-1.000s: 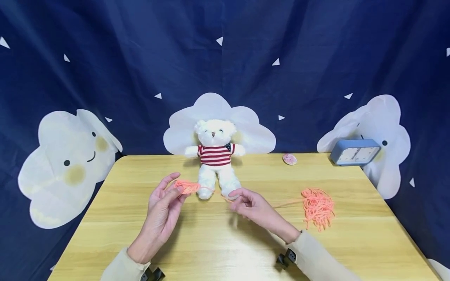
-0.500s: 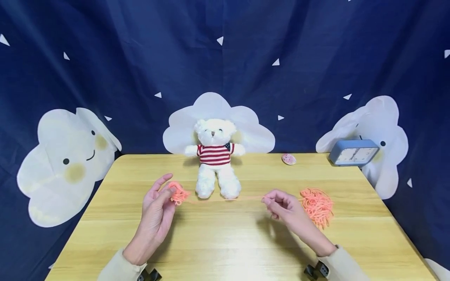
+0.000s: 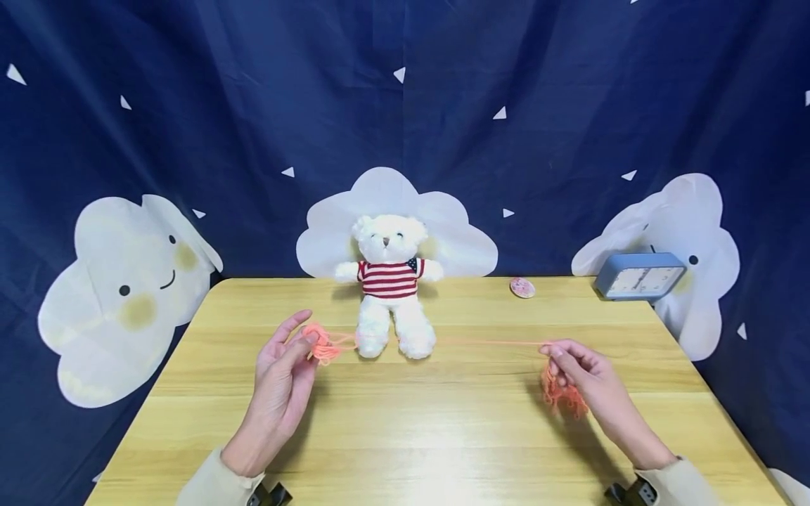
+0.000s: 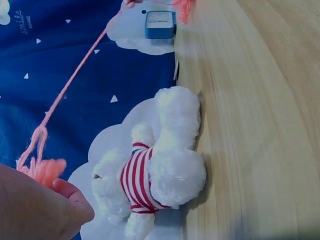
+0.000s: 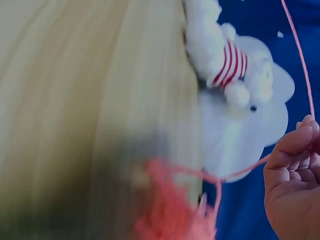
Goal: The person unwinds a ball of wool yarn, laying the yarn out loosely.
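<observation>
My left hand (image 3: 285, 383) pinches a small bundle of coral yarn (image 3: 321, 346) between thumb and fingers, at the left of the table. From that bundle a single strand (image 3: 493, 342) runs taut across to the right, passing in front of the bear's feet in the head view. At its other end my right hand (image 3: 591, 379) pinches the strand between thumb and curled fingers. A loose heap of coral yarn (image 3: 560, 395) lies beneath and beside the right hand, partly hidden by it. The right wrist view shows yarn (image 5: 220, 177) trailing from this hand to the heap.
A white teddy bear (image 3: 387, 281) in a red-striped shirt sits at the table's back middle. Behind the right hand are a small round pink disc (image 3: 522, 287) and a blue clock (image 3: 641, 275) near the table's back edge. A dark blue curtain (image 3: 405, 105) hangs behind.
My right hand has moved far to the right from near the bear's feet, drawing the strand out long. The left hand has shifted slightly left, and the yarn in it has loosened into loops.
</observation>
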Available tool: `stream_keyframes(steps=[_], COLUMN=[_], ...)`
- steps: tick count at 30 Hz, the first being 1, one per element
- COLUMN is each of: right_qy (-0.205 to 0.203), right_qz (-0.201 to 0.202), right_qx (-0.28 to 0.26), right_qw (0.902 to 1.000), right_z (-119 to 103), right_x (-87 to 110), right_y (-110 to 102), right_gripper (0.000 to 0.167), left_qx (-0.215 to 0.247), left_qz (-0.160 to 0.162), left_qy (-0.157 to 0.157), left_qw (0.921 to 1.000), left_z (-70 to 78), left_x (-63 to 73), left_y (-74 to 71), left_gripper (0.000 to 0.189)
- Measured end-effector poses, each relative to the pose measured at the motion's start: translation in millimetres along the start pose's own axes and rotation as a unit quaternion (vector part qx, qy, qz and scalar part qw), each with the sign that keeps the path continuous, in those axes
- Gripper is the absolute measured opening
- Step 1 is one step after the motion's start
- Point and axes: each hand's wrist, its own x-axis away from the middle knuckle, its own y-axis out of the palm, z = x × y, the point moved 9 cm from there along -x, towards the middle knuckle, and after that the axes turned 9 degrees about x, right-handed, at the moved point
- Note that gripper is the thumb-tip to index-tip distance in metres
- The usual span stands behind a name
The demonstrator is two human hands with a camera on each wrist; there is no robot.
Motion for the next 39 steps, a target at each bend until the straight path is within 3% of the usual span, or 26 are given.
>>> stream_keyframes(steps=[6, 17, 25, 32, 39], right_qy=[0.043, 0.05, 0.096, 0.149, 0.186], right_qz=[0.037, 0.067, 0.084, 0.102, 0.049], right_qx=[0.002, -0.079, -0.074, -0.042, -0.02], right_qw=[0.9984, 0.9934, 0.9891, 0.9826, 0.9811], right_z=[22, 45, 62, 78, 89], right_x=[6.2, 10.0, 11.5, 15.4, 11.3], right_y=[-35, -80, -108, -123, -113], right_gripper=[0.022, 0.024, 0.026, 0.032, 0.029], left_qx=[-0.008, 0.006, 0.017, 0.021, 0.029], left_qz=[-0.001, -0.011, -0.015, -0.014, -0.013], left_qy=[0.002, 0.01, 0.016, 0.017, 0.012], left_qw=[1.0, 0.9999, 0.9996, 0.9995, 0.9994], left_z=[-0.6, -0.9, 0.4, 1.8, 1.3], left_x=[-0.3, -0.8, 0.0, -0.9, -1.7], left_y=[0.3, 0.2, -0.3, 0.0, 1.4], left_gripper=[0.041, 0.037, 0.035, 0.036, 0.034])
